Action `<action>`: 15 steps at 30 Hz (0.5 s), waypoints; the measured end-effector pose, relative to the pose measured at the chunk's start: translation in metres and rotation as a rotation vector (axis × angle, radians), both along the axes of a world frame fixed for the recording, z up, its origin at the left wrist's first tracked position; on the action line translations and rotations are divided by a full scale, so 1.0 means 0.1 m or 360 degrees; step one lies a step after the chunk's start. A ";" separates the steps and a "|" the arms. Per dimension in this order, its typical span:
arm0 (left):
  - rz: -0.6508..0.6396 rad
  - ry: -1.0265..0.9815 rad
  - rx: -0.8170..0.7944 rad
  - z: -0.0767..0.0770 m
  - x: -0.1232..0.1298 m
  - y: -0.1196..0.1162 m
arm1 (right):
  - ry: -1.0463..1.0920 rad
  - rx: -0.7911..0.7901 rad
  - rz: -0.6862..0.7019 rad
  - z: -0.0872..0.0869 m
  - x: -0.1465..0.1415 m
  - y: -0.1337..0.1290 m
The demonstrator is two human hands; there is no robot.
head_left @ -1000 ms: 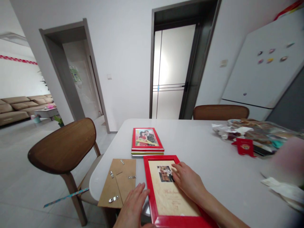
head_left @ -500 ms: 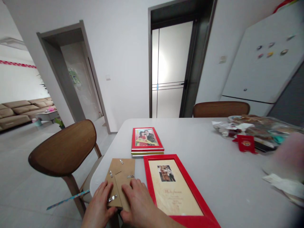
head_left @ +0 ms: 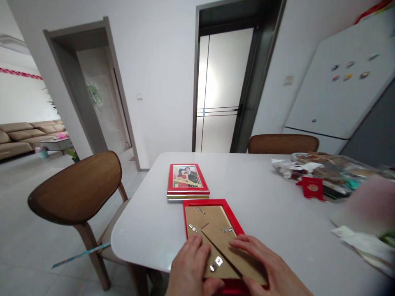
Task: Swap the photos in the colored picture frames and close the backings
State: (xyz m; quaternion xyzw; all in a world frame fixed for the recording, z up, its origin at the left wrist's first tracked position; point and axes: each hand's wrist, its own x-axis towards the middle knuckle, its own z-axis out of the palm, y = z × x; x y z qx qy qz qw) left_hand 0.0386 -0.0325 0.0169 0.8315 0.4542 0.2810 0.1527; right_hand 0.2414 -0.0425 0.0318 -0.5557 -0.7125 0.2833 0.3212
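A brown picture frame backing board (head_left: 212, 242) with small metal clips lies over the red picture frame (head_left: 233, 216), covering most of its inside. My left hand (head_left: 193, 265) grips the board's near left side, fingers on top and thumb at the near edge. On the near right side my right hand (head_left: 265, 263) holds the same board, its fingers bent over the edge. Whether the board rests fully inside the frame I cannot tell. Just beyond is a stack of picture frames, the top one a red-edged photo frame (head_left: 188, 179) showing a couple.
On the right of the white table (head_left: 148, 230) are plastic-wrapped things (head_left: 336, 164), a red packet (head_left: 312, 188), a blurred pinkish object (head_left: 361, 205) and white tissue (head_left: 364, 246). Wooden chairs stand at the left (head_left: 77, 187) and far side (head_left: 284, 144).
Both hands have carried the backing board rightward, from beside the red frame to on top of it. The frame's cream insert with its small photo is now covered.
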 end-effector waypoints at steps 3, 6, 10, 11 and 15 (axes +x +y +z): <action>0.0035 -0.0115 -0.0141 -0.06 0.17 0.03 | -0.0035 0.0000 -0.0023 -0.11 0.12 0.02; 0.0039 -0.0153 -0.0197 -0.09 0.19 0.06 | -0.0114 0.0020 -0.0020 -0.20 0.12 0.06; 0.0011 -0.0137 -0.0066 -0.08 0.10 0.05 | -0.0259 0.0115 0.0008 -0.23 0.07 0.06; 0.0003 -0.0104 -0.0053 -0.07 0.07 0.05 | -0.0300 0.0135 0.0039 -0.22 0.07 0.06; 0.0011 0.0056 -0.0145 -0.05 -0.01 0.01 | -0.0432 0.0212 0.0099 -0.17 0.07 0.15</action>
